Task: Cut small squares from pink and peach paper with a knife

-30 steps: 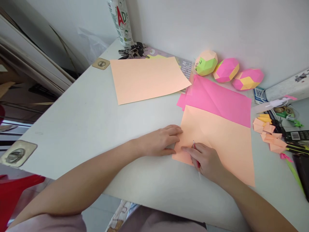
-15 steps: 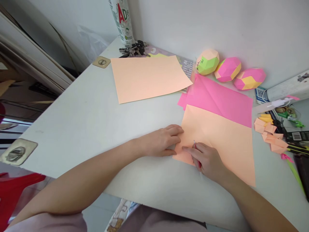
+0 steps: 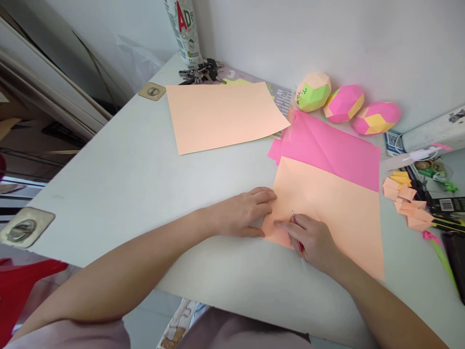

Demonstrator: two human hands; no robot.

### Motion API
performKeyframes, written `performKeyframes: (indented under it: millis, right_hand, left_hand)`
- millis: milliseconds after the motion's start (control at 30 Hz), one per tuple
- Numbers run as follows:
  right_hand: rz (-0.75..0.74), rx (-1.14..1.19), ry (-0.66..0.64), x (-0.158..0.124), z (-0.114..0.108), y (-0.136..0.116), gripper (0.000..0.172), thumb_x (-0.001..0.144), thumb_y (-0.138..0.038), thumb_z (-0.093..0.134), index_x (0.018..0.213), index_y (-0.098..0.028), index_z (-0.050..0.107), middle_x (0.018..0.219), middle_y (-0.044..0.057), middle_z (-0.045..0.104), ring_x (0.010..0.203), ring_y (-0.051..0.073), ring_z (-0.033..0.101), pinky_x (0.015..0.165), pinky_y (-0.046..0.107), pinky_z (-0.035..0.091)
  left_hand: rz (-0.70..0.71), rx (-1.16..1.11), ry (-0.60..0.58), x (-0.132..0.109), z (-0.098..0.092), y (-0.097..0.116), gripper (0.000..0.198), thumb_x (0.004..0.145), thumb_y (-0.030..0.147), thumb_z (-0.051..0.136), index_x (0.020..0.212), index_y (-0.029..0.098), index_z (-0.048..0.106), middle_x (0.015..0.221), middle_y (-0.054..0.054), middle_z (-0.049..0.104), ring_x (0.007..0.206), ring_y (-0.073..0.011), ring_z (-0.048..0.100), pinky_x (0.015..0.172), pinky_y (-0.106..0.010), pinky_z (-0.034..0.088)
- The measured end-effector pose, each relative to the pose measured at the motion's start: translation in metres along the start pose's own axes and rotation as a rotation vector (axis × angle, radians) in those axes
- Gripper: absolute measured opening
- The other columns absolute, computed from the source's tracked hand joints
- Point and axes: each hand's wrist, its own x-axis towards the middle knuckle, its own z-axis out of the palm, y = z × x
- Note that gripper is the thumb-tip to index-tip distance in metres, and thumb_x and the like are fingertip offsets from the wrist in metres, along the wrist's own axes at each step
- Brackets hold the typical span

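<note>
A peach sheet of paper [image 3: 348, 218] lies on the white table in front of me. My left hand [image 3: 249, 212] rests at its left edge, fingers apart, fingertips touching the paper and the thumb by its near corner. My right hand [image 3: 312, 240] lies on the near part of the same sheet, closed around a slim red pen-like tool [image 3: 300, 246]. The tool's thin metal tip points up and away from me, and its exact kind is unclear. The right index finger stretches left along the paper. Pink paper [image 3: 337, 148] lies partly under the sheet's far edge.
Another peach sheet [image 3: 225, 116] lies farther back, near a bunch of keys [image 3: 203, 72] and a printed bottle [image 3: 185, 34]. Several-coloured paper polyhedra [image 3: 343, 103] stand along the wall. Folded paper pieces [image 3: 410, 206] and a dark device [image 3: 454, 261] sit at the right.
My left thumb has shifted slightly towards me at the sheet's near corner. The right hand and its tool stay almost in place.
</note>
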Motion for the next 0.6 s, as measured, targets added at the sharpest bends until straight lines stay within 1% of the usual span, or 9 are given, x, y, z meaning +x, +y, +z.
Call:
performKeyframes:
  millis: [100,267,433,600]
  right_hand:
    - [0.004,0.019,-0.010,0.0002,-0.0002,-0.0003,0.037,0.083,-0.002,0.039,0.104,-0.019,0.064,0.055,-0.004,0.046,0.051,0.010,0.042,0.046,0.021,0.033]
    - [-0.005,0.017,0.011,0.0006,-0.0004,-0.0005,0.036,0.081,-0.001,0.040,0.102,-0.017,0.065,0.055,-0.004,0.046,0.051,0.010,0.042,0.046,0.021,0.033]
    - [-0.005,0.002,0.013,0.0008,0.0003,-0.0008,0.039,0.080,0.000,0.039,0.103,-0.017,0.065,0.054,-0.004,0.046,0.052,0.010,0.042,0.046,0.021,0.033]
    - [0.001,0.018,-0.002,-0.0004,0.0014,0.0011,0.037,0.084,-0.002,0.038,0.103,-0.018,0.065,0.054,-0.004,0.047,0.052,0.010,0.043,0.046,0.021,0.035]
  left_hand:
    - [-0.002,-0.002,-0.002,0.0000,-0.0005,0.0001,0.026,0.077,0.023,0.070,0.096,0.011,0.058,0.131,-0.022,0.044,0.130,-0.0357,0.035,0.100,-0.047,0.044]
    - [-0.001,-0.006,0.001,0.0000,-0.0003,-0.0007,0.026,0.077,0.023,0.070,0.097,0.011,0.057,0.131,-0.022,0.044,0.129,-0.0356,0.036,0.099,-0.048,0.045]
    - [0.008,-0.010,0.004,-0.0002,0.0003,-0.0008,0.026,0.077,0.023,0.070,0.095,0.011,0.058,0.130,-0.022,0.044,0.129,-0.0354,0.035,0.100,-0.047,0.044]
    - [0.016,-0.012,0.007,-0.0007,-0.0005,-0.0001,0.026,0.076,0.023,0.071,0.094,0.010,0.058,0.129,-0.022,0.045,0.130,-0.0357,0.035,0.101,-0.045,0.043]
